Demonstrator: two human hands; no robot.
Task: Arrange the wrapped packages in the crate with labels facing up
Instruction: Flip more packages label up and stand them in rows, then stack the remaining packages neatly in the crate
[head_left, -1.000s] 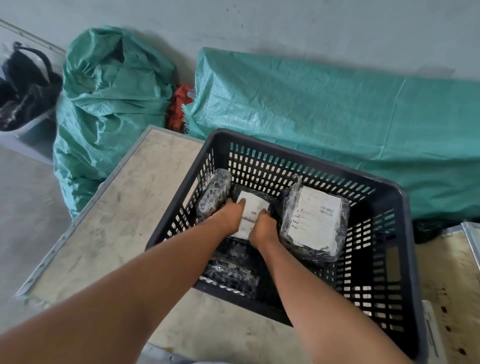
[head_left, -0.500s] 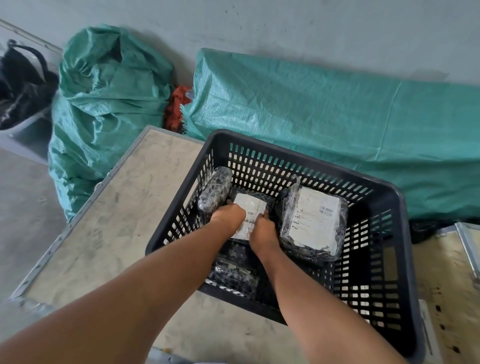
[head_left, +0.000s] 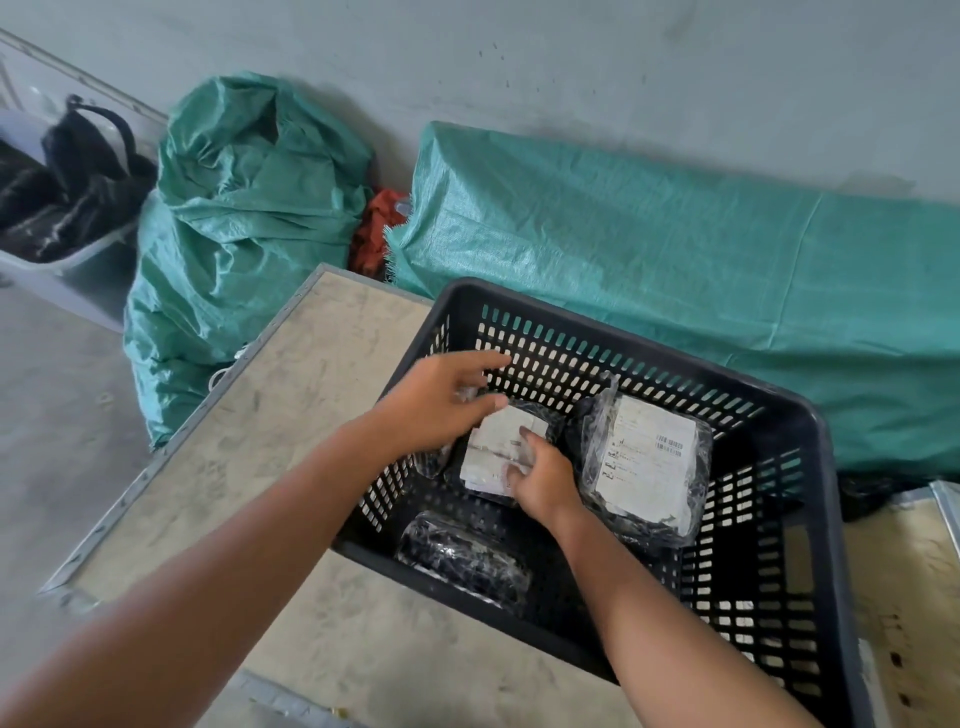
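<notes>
A black slotted crate stands on a worn table. Inside, a small wrapped package lies label up near the back left. My right hand rests on its right edge with fingers curled on it. My left hand hovers over the crate's back left corner with fingers spread, covering most of another dark package leaning on the left wall. A larger package with a white label facing up leans at the right. A dark package with no label showing lies at the front.
The table has a metal edge and drops off at the left. Green woven sacks and a green covered heap stand against the wall behind. A grey bin with a black bag sits far left.
My left hand has lifted off the small labelled package and moved up and left with fingers spreading. My right hand stays on the package, whose label now shows more fully.
</notes>
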